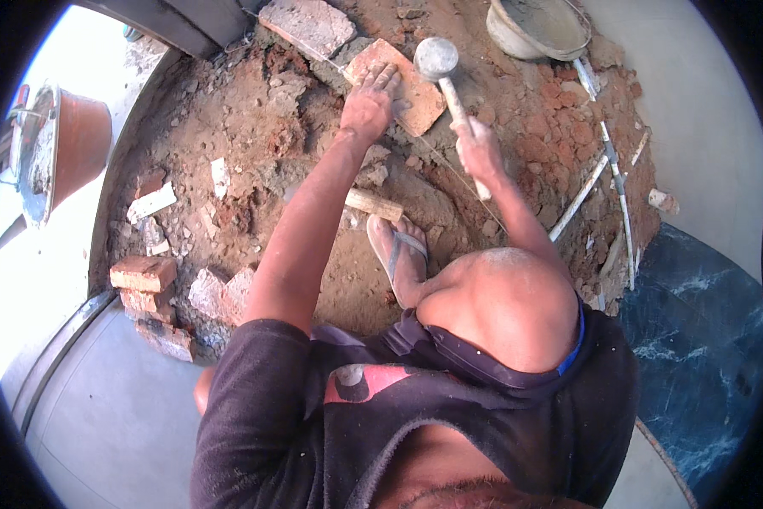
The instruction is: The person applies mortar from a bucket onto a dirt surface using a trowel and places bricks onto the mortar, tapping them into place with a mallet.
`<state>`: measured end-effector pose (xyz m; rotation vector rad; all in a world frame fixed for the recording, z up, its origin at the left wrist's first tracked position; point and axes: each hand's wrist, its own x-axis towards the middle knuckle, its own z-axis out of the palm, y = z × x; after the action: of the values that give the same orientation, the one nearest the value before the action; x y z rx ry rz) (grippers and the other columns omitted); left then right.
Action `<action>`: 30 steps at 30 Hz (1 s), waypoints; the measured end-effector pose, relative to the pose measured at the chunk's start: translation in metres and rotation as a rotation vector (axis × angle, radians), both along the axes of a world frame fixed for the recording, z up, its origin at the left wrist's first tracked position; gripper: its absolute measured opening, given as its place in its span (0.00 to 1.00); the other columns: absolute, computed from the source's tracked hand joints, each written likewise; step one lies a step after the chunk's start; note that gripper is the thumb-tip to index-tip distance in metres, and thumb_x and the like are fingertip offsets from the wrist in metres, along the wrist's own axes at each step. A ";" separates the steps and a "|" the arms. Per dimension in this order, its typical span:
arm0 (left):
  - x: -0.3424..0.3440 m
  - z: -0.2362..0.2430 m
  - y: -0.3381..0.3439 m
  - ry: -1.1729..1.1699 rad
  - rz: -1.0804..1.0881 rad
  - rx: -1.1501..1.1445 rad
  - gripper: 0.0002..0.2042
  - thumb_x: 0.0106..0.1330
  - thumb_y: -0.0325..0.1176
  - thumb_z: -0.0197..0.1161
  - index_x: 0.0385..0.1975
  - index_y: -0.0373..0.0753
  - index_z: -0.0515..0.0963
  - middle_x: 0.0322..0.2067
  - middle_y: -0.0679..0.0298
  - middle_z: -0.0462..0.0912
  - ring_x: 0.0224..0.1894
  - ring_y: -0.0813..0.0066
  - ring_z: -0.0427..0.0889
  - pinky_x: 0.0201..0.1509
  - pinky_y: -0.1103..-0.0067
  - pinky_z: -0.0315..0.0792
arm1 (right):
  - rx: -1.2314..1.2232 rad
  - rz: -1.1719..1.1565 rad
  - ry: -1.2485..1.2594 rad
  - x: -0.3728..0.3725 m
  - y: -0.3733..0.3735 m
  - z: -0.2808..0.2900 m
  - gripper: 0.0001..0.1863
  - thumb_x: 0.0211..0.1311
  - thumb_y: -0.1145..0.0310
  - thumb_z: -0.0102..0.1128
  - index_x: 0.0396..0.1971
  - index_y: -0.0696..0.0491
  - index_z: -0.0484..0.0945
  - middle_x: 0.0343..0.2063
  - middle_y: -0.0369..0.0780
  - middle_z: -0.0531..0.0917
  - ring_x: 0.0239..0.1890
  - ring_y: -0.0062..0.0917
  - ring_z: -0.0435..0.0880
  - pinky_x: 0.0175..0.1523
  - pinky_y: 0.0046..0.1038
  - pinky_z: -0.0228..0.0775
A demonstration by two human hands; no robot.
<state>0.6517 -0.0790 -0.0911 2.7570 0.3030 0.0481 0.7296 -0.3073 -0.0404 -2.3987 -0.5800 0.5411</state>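
My left hand [370, 103] lies flat with fingers stretched out on an orange brick [419, 100], which rests on the dirt ahead of me. In my right hand [480, 151] is a mallet [437, 59], gripped by its pale handle. The mallet's round, grey-white head is raised beside the brick's right end. A thin string [449, 167] runs slantwise past the brick. Beyond the brick, a larger broken slab [307, 27] lies in the soil. A short piece of wood [374, 204] sits near my sandalled foot.
An orange bucket [80, 144] stands at the left, outside the low edge. Several bricks are stacked [144, 274] at the lower left. A mortar pan [525, 34] sits at the far right. Thin rods [623, 204] lie on the rubble to the right, near dark blue tiles [695, 339].
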 end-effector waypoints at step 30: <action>-0.013 0.003 -0.015 0.005 -0.205 0.193 0.30 0.71 0.33 0.47 0.73 0.38 0.53 0.74 0.59 0.51 0.75 0.63 0.52 0.79 0.66 0.43 | 0.044 0.164 -0.063 0.028 0.076 0.017 0.21 0.71 0.55 0.47 0.42 0.59 0.77 0.28 0.52 0.82 0.32 0.48 0.82 0.38 0.43 0.73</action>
<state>0.6391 -0.0944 -0.0877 2.9643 0.0165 0.0185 0.7578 -0.2311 -0.0236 -2.3470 -0.8127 0.5174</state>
